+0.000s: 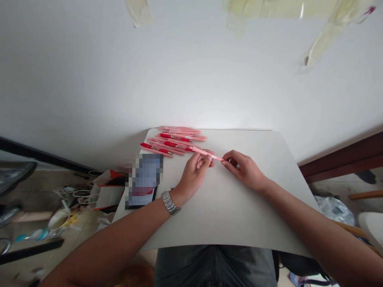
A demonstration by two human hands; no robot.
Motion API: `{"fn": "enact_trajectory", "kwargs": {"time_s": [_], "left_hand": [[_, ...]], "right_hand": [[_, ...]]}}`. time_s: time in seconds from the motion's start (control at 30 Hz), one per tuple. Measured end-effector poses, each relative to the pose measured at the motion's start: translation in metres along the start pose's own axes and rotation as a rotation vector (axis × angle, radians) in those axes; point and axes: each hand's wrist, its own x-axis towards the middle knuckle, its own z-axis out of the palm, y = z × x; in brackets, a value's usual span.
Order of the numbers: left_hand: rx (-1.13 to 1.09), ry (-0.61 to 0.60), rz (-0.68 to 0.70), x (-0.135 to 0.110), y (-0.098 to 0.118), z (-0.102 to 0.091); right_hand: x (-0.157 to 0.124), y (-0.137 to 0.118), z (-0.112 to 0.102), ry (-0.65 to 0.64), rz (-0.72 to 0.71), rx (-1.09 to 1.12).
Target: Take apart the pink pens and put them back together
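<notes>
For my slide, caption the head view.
Left hand and right hand hold a slim pink item near red pens on a table.

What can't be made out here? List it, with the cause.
All in the head view:
Phone screen: mostly pixelated.
Pens, exact count: they overlap.
White label: print too small.
Pink item, right end: covered by the right hand's fingertips.
Right forearm: cut off by the picture's edge.

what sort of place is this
Probably a lived-in room, maybe a home: a white table with heaped pens stands against a wall with tape, a plastic bag off to one side.
</notes>
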Motion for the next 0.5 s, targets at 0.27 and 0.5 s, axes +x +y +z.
{"fn": "enact_trajectory", "kwargs": {"time_s": [0.27,0.5], "left_hand": [[-0.112,0.075,-0.050,0.0033,-0.0010,0.0019],[-0.169,0.093,-0.057,0.0048,-0.0023,0.0012]], "right_hand": [[-0.0002,-0.0014,-0.0011,0.024,0.014,0.086],[0.0005,0.0016,0.0026,0.107,0.025,0.118]]}}
